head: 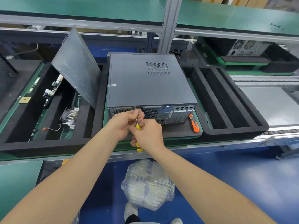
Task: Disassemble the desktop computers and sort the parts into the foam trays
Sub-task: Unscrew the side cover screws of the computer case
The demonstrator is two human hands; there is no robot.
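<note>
Gripping the yellow screwdriver [138, 127] w/ both hands: my right hand [148, 135] is wrapped round the handle, fingers curled tight, & my left hand [124, 122] pinches the metal shaft just below the tip, thumb and fingers closed on it. Tip sits on a screw [135, 107] at the top edge of the rear panel of the desktop computer [150, 81], left of centre. The PC lies flat on the counter [181, 140], lid on, vent grille facing up, rear ports toward me, on a dark foam pad. Orange screwdriver [194, 123] lies on that pad just beside the case's rear right corner. Left foam tray [48, 147] holds a grey side panel [77, 68] leaning tilted at its right side, plus circuit boards [50, 92] & a finned heatsink [71, 115] in separate slots. Right foam tray [234, 131], w/ long slots, sits just beside the PC. Another computer [249, 47] stands well apart, far right at the back. Clear plastic bag [148, 185] lies on the blue floor below my arms.
</note>
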